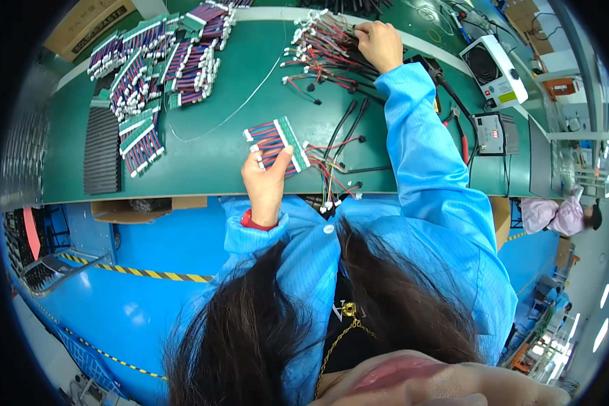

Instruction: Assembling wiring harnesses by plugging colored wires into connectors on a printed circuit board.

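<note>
The left hand (265, 181) holds one green circuit board strip (277, 143) fitted with red and blue wires and white connectors; the thumb lies on top of it, the grip closed on its near edge. The strip sits flat on the green desk (203, 159), just above the near rim.

The right hand (380, 43) reaches to the far side of the desk, well apart from the left grip, fingers curled into a pile of loose wire leads (318, 54) with red and black wires and white plugs. Whether this grip is closed on a lead cannot be told.

Between the two hands lie several black cables (348, 125). Left of the left grip lies a stack of dark ribbed strips (101, 152), and beyond it a heap of finished wired boards (159, 57); the count is too dense to tell.

Beyond that heap, at the far left corner, lies one brown cardboard box (91, 24) bearing a dark printed label. Right of the right grip stand one white fan unit (494, 68) and one small grey box (490, 133). One pair of red-handled pliers (459, 128) lies beside the sleeve.
</note>
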`<state>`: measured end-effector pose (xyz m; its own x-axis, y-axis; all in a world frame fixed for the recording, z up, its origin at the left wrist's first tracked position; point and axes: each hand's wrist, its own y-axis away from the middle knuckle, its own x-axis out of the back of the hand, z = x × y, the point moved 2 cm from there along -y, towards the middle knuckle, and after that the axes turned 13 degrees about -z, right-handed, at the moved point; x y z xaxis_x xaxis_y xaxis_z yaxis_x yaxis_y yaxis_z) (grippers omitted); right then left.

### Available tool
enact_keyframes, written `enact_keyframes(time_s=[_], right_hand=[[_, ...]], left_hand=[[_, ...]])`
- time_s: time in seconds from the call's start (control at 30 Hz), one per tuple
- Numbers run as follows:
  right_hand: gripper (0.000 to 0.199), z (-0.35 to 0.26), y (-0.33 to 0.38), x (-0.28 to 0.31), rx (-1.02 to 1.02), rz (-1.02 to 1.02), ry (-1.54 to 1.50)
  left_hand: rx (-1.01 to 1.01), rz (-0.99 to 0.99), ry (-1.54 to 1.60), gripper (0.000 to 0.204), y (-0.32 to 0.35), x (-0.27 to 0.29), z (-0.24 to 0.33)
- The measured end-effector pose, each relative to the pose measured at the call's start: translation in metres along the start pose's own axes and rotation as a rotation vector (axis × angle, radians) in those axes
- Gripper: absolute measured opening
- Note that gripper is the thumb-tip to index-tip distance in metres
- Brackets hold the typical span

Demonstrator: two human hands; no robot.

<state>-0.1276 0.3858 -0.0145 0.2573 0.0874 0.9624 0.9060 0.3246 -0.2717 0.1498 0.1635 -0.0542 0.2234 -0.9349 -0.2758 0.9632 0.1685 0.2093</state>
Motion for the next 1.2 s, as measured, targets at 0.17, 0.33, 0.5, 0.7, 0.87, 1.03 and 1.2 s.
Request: enact_keyframes(time_s=[0.17, 0.33, 0.5, 0.7, 0.87, 1.03, 1.2], right_hand=[[0.018, 0.038, -0.032, -0.018, -0.138, -0.007, -0.031], [0.018, 0.046, -0.048, -0.030, -0.227, -0.432, -0.019], [0.018, 0.044, -0.044, -0.023, -0.075, -0.340, -0.068], [0.018, 0.044, -0.041, 0.000, -0.025, -0.024, -0.365], [0.023, 0.049, -0.009, 0.042, -0.058, 0.082, -0.590], [0.028, 0.015, 0.081, 0.076, -0.103, 0.010, -1.108], [0.023, 0.006, 0.166, 0.090, -0.133, 0.200, -1.354]], left_hand=[[-0.036, -0.017, -0.011, 0.020, 0.003, -0.004, 0.006], [-0.044, -0.024, -0.023, 0.023, 0.003, -0.004, 0.008], [-0.052, -0.028, 0.005, 0.023, 0.006, -0.004, 0.007], [-0.041, -0.013, 0.024, 0.019, 0.005, -0.006, 0.009], [-0.051, -0.023, 0.040, 0.016, -0.001, -0.012, 0.007], [-0.066, -0.020, 0.060, 0.016, 0.003, -0.007, 0.005], [-0.051, -0.026, 0.049, 0.016, 0.003, -0.005, 0.005]])
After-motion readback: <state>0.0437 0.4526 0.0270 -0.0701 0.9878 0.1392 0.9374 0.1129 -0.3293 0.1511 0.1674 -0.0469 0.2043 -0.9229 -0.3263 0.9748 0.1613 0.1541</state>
